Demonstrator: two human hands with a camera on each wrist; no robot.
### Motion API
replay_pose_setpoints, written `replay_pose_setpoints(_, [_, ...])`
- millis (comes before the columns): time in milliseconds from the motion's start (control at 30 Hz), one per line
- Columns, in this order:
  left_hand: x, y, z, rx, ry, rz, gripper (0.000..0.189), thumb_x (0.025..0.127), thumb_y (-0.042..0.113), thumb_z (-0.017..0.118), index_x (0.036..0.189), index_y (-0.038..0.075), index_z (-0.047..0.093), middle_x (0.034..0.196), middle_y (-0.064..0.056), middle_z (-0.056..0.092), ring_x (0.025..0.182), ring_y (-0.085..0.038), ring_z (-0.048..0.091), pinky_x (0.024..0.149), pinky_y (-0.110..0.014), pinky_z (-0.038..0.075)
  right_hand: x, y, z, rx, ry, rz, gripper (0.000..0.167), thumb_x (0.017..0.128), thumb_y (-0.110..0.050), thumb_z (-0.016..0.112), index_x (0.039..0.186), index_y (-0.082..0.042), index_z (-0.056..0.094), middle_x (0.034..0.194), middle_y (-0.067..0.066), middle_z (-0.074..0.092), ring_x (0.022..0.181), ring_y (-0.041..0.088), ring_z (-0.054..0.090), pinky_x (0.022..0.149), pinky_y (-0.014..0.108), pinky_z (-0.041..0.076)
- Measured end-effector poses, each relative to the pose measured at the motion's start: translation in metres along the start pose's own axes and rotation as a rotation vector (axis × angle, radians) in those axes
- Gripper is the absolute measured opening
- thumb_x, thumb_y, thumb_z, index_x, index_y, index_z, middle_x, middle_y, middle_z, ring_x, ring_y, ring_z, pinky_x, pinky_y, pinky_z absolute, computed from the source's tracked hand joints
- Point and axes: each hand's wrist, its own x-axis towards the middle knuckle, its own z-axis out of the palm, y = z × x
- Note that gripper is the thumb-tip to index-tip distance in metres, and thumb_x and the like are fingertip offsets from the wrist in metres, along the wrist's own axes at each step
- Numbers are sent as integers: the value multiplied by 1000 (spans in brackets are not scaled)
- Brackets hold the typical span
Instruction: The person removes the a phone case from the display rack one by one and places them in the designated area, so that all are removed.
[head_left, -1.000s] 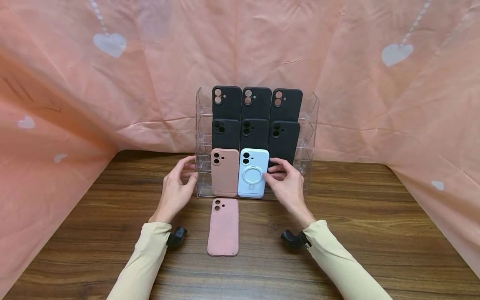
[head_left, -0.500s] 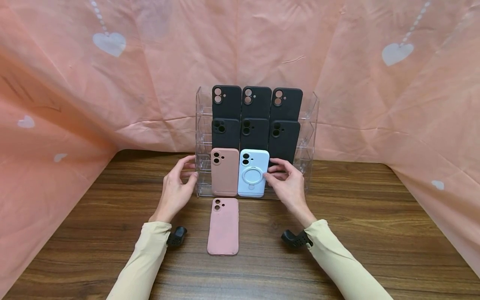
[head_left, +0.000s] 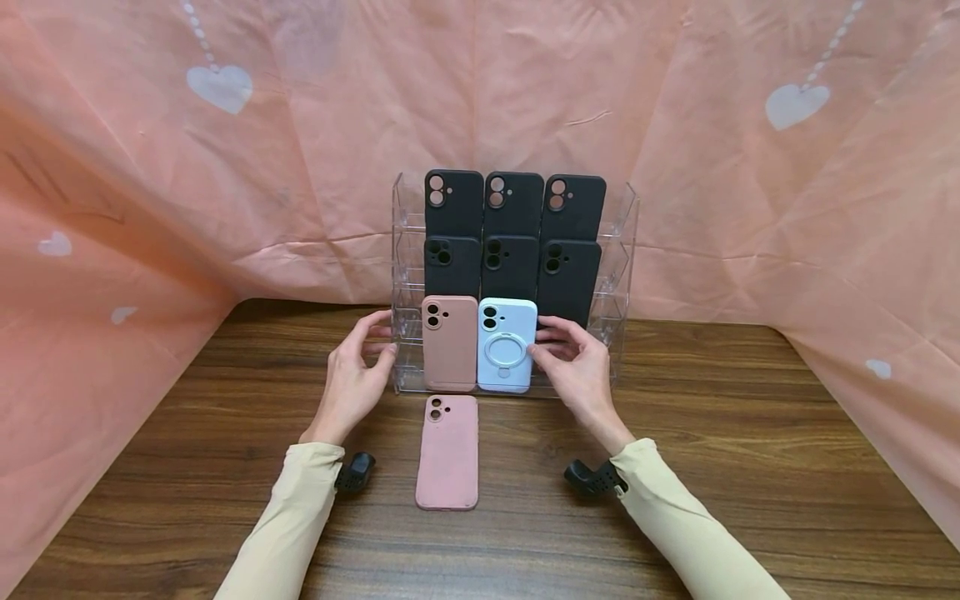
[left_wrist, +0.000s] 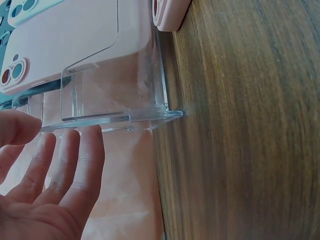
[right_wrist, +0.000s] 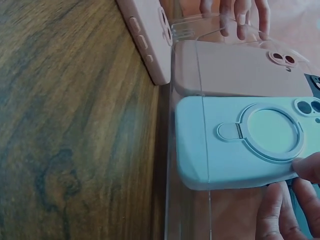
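Light-blue phone case (head_left: 507,347), in the head view, upright in the lowest tier of a clear rack (head_left: 410,367), pinched at its right edge between the thumb and fingers of the right hand (head_left: 581,365). Just left of it, in the same tier, a dusty-pink case (head_left: 450,343); higher up behind, six black cases (head_left: 513,215) in two rows of three. Flat on the counter (head_left: 712,433) in front, a rose-pink case (head_left: 447,454), camera holes upward. At the left end of the rack, the left hand (head_left: 354,379), loosely curved. In the left wrist view, nearly straight fingers (left_wrist: 90,145) against the outside of the clear side wall, close to the dusty-pink case. In the right wrist view, thumb (right_wrist: 309,169) on the light-blue face beside the round ring (right_wrist: 246,134), with other fingers behind the edge; farther off, left fingertips at the far wall.
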Motion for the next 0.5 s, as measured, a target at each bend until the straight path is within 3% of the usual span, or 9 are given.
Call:
replay_pose_setpoints(333, [-1,-1,0,11,2,-1,46,96,1,62,139,15,59,121,-17,71,104,-34,75,88,-49,57,0,-12,0,-19,7,-11,40,89,5,72,128,-1,68,115,24,70,91,12,66,77,10,55])
replay_pose_setpoints(500, [0,-1,0,8,-1,-5,46,96,1,62,139,16,59,121,-16,71,104,-33,75,88,-50,57,0,-13,-2,-20,16,-31,37,89,2,74,125,-4,71,113,22,71,91,11,66,78,11,55])
